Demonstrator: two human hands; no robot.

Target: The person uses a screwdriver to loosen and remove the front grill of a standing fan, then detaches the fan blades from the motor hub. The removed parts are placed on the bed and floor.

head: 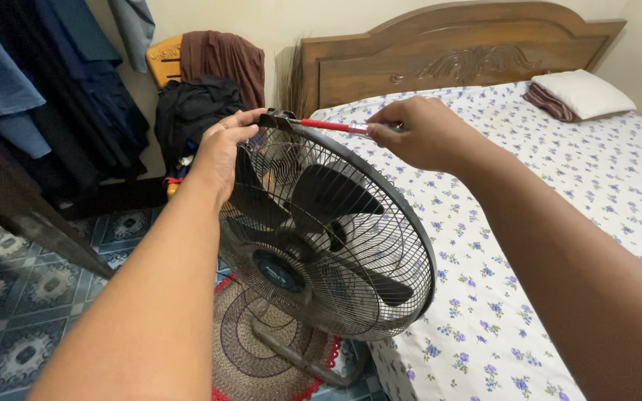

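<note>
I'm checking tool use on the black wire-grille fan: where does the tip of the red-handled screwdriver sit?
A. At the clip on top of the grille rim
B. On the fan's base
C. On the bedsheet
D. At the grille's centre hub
A: the right hand holds the red-handled screwdriver with its tip at the clip on top of the black wire-grille fan, which the left hand steadies.

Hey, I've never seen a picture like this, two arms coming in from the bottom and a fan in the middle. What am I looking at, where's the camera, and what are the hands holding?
There is no machine here: the camera sits on a person's head and looks down, so the two arms are that person's own. The left hand rests on the top rim of a standing fan, at a small dark clip on its wire guard. The right hand has its grip on a red-handled screwdriver, whose tip points at that same clip. The fan stands on a round woven mat on a patterned tile floor. Beside it is a bed with a flowered sheet, a pillow and a carved wooden headboard. Clothes hang at the left.
</note>
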